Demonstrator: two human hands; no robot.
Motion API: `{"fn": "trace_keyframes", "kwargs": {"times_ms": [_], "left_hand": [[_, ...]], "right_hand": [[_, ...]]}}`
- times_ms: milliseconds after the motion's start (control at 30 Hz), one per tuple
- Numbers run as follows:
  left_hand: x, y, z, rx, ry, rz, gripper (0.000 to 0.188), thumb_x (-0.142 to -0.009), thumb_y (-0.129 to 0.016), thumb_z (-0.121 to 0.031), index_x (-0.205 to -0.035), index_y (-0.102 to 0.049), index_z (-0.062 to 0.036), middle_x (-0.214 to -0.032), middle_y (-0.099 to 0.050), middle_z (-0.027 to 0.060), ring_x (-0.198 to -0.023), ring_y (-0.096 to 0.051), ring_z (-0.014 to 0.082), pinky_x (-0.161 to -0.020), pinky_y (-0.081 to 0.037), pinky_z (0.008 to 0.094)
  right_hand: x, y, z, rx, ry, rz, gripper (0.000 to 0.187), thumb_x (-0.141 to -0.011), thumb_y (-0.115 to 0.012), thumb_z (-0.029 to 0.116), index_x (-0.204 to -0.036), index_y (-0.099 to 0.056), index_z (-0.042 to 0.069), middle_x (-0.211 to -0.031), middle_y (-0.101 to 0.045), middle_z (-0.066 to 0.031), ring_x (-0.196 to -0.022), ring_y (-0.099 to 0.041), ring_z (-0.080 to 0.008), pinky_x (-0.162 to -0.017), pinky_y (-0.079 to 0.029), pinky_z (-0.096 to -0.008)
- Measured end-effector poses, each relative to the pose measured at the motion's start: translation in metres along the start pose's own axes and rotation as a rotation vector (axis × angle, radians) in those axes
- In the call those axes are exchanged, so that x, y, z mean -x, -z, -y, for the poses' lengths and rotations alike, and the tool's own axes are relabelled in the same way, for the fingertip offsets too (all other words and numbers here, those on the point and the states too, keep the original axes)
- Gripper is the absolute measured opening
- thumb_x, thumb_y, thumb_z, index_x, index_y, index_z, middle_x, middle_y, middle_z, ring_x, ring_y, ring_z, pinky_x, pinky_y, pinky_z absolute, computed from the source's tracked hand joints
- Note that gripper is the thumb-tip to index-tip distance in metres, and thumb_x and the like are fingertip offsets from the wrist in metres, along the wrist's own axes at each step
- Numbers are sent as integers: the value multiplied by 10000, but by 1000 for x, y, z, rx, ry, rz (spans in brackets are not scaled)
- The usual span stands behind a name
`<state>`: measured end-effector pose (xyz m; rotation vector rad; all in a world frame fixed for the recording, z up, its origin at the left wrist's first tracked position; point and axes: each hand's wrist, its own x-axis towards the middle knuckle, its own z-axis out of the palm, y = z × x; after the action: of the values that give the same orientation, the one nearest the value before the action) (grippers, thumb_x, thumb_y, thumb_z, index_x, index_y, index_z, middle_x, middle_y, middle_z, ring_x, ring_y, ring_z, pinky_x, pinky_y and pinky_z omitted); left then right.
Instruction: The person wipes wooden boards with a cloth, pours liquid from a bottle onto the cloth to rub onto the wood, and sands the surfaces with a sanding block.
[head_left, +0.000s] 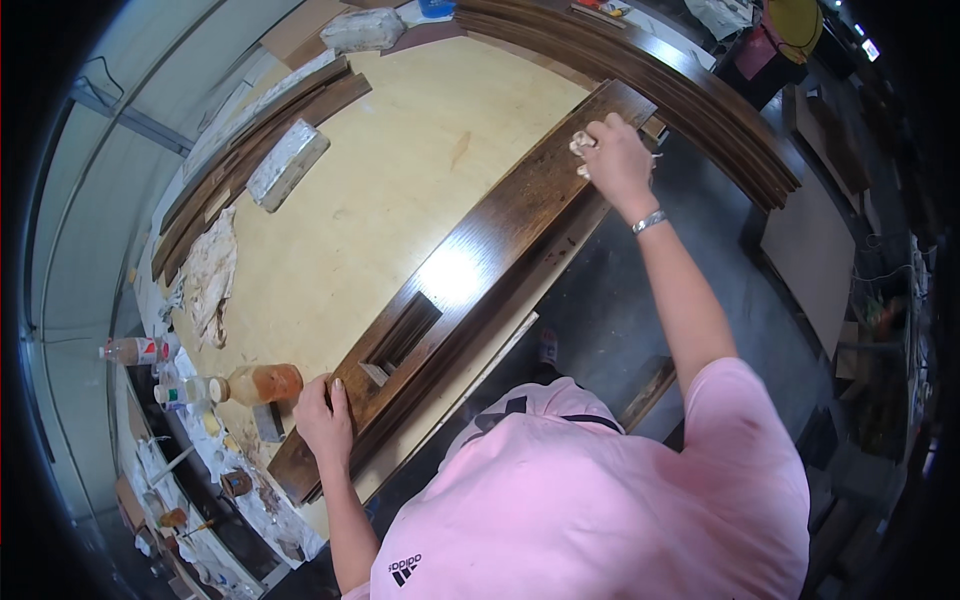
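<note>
A long dark brown wooden board [500, 215] with a glossy face lies diagonally over a pale tabletop [400, 140]. Near its lower left end is a rectangular cutout [405, 335]. My right hand [615, 160] is closed around a crumpled whitish rag [582, 145] and presses it on the board's far right end. At the near left end, my left hand [325, 425] grips the board's edge, with one fingertip on the top face and the other fingers partly hidden. Beside that hand lies a jar of orange-brown liquid [268, 384].
Dark mouldings [650, 85] line the far right edge, and shorter strips [265, 150] lie at left. A silver-wrapped block [288, 165], a stained cloth [212, 275] and plastic bottles [138, 350] sit on the left side. Flat panels [815, 260] stand at right.
</note>
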<state>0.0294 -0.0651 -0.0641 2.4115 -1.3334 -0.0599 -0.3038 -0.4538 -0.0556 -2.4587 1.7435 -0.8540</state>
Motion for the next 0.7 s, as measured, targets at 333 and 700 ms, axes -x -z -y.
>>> {"fn": "trace_keyframes", "kwargs": {"times_ms": [333, 700], "left_hand": [[2, -2, -1, 10, 15, -19, 249, -959, -600, -247, -1041, -677, -25, -969, -673, 165, -942, -632, 360, -837, -461, 443], [0, -3, 3, 17, 14, -2, 259, -964, -591, -255, -1033, -677, -21, -984, -679, 172, -948, -634, 365, -845, -462, 444]], "right_hand": [[13, -11, 29, -142, 207, 60, 163, -779, -696, 207, -901, -683, 99, -926, -592, -69, -922, -606, -292, -795, -529, -419], [6, 9, 35, 23, 186, 298, 643, -683, -807, 438, -1152, -633, 35, -1099, -551, -135, -1102, -562, -317, -914, -498, -442]]}}
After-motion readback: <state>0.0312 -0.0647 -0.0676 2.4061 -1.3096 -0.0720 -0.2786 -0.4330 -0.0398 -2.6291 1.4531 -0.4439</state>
